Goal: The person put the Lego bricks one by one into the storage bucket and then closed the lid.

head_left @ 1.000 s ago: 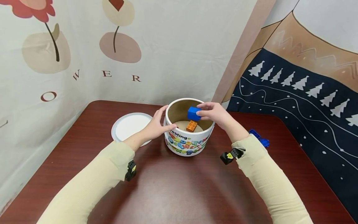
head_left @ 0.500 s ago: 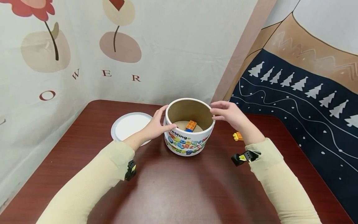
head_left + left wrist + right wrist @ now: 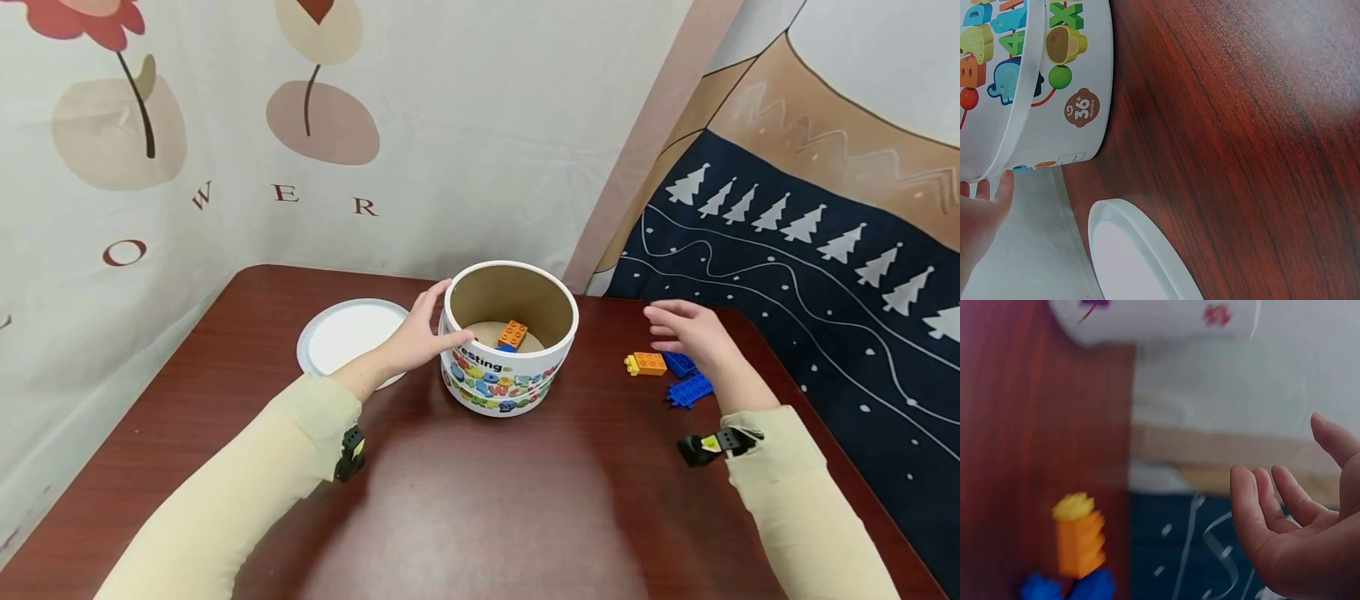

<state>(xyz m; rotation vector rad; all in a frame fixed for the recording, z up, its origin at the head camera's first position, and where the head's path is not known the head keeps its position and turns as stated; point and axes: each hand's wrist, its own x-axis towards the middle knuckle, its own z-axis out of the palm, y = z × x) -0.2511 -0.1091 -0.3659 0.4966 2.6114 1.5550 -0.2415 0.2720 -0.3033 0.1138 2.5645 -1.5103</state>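
My left hand [image 3: 416,337] rests its fingers and thumb, spread and fairly straight, against the left rim of the white bucket [image 3: 498,383], which has colourful letters on its side. An orange studded toy brick [image 3: 513,334] lies inside, with part of a blue brick [image 3: 506,347] showing by it. To the right, my right hand [image 3: 693,332] hovers with loosely bent fingers and holds nothing. Just below it on the table are an orange brick [image 3: 650,363] with a yellow piece [image 3: 632,363] at its end, and blue toy pieces [image 3: 688,390].
A round white lid [image 3: 348,333] lies on the table behind the left forearm. The reddish-brown table [image 3: 480,500] meets a printed cloth backdrop [image 3: 480,167] at its far edge. A dark blue cloth with tree prints hangs at the right.
The blue brick has left my right hand and lies in the bucket. My right hand has moved right, from the bucket to above the loose pieces. The left hand stays at the rim.
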